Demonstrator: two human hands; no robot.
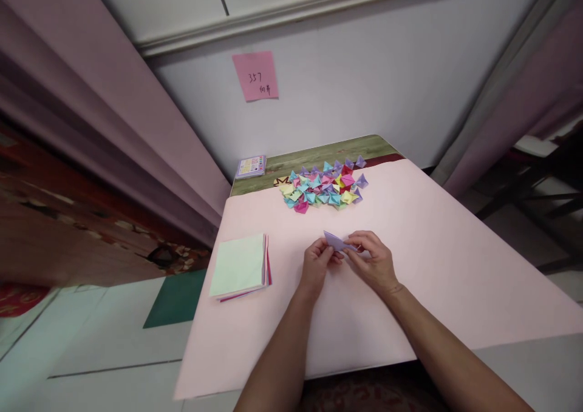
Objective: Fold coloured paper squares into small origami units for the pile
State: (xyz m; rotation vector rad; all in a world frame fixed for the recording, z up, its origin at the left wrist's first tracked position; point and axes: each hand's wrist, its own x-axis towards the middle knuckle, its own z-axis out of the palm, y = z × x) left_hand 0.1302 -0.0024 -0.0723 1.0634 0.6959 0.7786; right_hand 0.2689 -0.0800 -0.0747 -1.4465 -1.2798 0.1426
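A small piece of folded purple paper (334, 241) is held between both hands, just above the pink table cover (291, 333). My left hand (317, 260) pinches its left side with thumb and fingers. On the other side, my right hand (372, 259) grips the paper's right end, its fingertips partly covering it. Beyond the hands lies a heap of small folded paper pieces (321, 187) in purple, blue, yellow, green and pink. To the left rests a stack of square paper sheets (239, 265), pale green on top, with pink and red edges showing below.
At the table's far left corner sits a printed packet (251, 166). A pink note (256, 76) with handwriting is stuck on the white wall (346, 90). Pink curtains (173, 114) hang at the left. Dark furniture (537, 187) stands at the right.
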